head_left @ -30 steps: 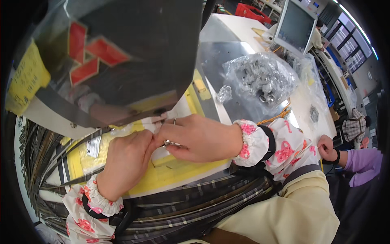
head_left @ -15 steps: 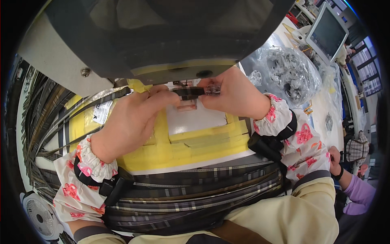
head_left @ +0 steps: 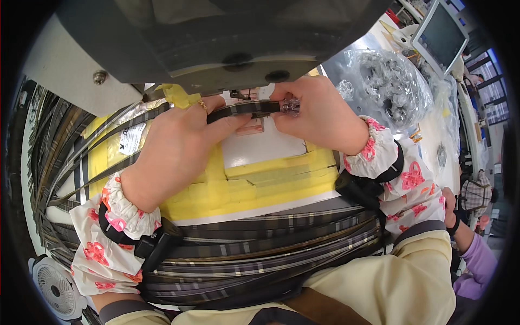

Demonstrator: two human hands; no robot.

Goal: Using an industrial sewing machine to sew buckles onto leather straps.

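Head view: above both your hands looms the dark grey machine body [head_left: 216,38], its underside just beyond your fingertips. Under your wrists lies the yellow taped plate [head_left: 254,187] on the tabletop, with a white panel [head_left: 260,149] set into it directly below your right hand. Nearer you than both forearms, a thick bundle of plaid straps [head_left: 260,254] runs across from left to right, and more of them fan out beyond your left hand's outer side.

Your left hand [head_left: 173,149] is closed on a single dark plaid strap [head_left: 238,110], thumb pressing it from below and fingers over it; a ring sits on one finger. The strap stretches from that hand across to your right hand [head_left: 319,116], which pinches its end together with a small clear buckle [head_left: 290,104] between thumb and fingertips. Strap and buckle sit between the two hands, right under the machine's edge.

Beyond your right hand, a clear plastic bag of small parts [head_left: 387,86] rests on the tabletop, and further off stands a monitor [head_left: 441,35]. Below your left elbow is a small white fan [head_left: 54,284]. Past your right elbow another person's hand [head_left: 449,203] shows.
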